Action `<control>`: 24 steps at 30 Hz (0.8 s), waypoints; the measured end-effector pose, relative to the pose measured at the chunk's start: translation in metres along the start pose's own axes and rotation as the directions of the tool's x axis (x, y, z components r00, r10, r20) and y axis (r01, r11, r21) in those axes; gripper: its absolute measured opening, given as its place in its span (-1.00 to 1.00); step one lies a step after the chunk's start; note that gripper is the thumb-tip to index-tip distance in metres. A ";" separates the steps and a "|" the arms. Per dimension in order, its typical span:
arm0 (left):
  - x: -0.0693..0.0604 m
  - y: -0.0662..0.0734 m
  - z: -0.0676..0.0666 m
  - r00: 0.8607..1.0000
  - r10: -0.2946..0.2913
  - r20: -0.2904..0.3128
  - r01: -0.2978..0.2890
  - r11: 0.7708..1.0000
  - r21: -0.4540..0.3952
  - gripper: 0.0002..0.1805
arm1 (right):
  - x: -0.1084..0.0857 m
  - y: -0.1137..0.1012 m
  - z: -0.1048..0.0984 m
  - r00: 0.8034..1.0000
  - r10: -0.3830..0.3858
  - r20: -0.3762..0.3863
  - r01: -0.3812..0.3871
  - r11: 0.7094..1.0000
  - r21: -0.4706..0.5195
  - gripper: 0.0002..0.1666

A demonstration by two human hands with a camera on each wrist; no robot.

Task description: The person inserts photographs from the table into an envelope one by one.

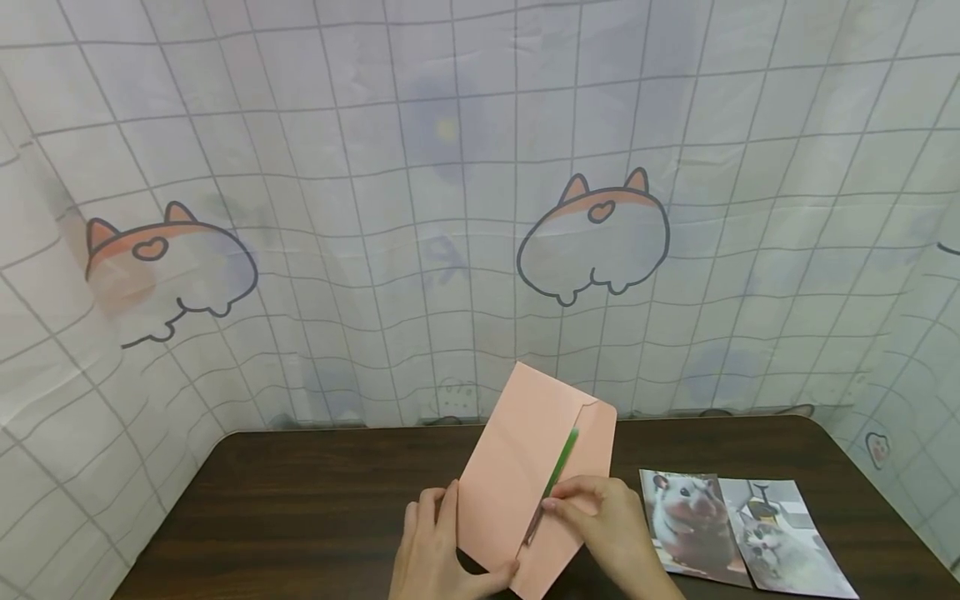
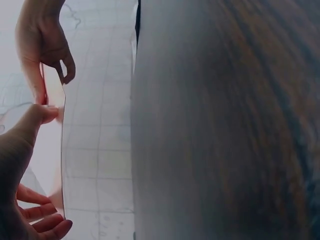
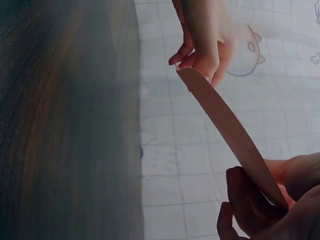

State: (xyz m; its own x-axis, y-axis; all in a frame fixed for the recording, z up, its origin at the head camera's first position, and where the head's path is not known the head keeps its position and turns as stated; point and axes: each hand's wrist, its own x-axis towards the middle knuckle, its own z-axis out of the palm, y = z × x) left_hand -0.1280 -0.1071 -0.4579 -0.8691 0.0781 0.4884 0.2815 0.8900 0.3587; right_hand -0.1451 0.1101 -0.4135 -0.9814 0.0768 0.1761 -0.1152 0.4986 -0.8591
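A pink envelope [image 1: 502, 450] is held up at a tilt over the table, its flap [image 1: 596, 446] folded out to the right. Along its opening shows the narrow edge of a green and dark card [image 1: 564, 458]; the envelope hides the rest. My left hand [image 1: 442, 550] grips the envelope's lower left, thumb at the front and fingers along the side. With thumb and forefinger, my right hand [image 1: 611, 521] pinches at the card's edge in the opening. Seen from the right wrist, the pink paper [image 3: 225, 125] stands nearly edge-on between both hands.
Two picture cards lie side by side at the right of the dark wooden table [image 1: 315, 500]: a hamster picture [image 1: 693, 529] and a cat picture [image 1: 795, 546]. Behind the table hangs a white checked curtain [image 1: 360, 250] with cartoon animals.
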 end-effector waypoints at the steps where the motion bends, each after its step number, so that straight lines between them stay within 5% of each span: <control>1: 0.000 0.000 -0.001 1.000 -0.002 -0.002 0.002 1.000 0.005 0.16 | 0.000 0.000 -0.001 1.000 -0.002 0.008 0.002 1.000 -0.007 -0.86; 6: 0.001 -0.004 -0.004 1.000 -0.008 -0.006 0.008 1.000 -0.001 0.19 | 0.001 0.001 -0.005 0.998 -0.058 0.028 0.058 0.998 -0.017 -0.85; 12: 0.005 -0.012 -0.008 0.998 -0.042 0.056 0.044 0.998 -0.041 0.19 | 0.006 0.009 -0.011 0.978 -0.198 -0.060 0.201 0.978 0.049 -0.90; 24: 0.004 -0.021 -0.004 0.999 0.006 0.047 -0.004 0.998 -0.055 0.17 | 0.020 0.022 -0.040 0.956 -0.243 -0.164 0.239 0.970 -0.041 -0.72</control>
State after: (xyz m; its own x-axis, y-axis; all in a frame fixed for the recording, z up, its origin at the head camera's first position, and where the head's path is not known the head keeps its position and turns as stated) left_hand -0.1359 -0.1271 -0.4598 -0.8854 0.1049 0.4528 0.3069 0.8635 0.4003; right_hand -0.1614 0.1570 -0.4092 -0.8852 0.0937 0.4556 -0.3401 0.5379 -0.7714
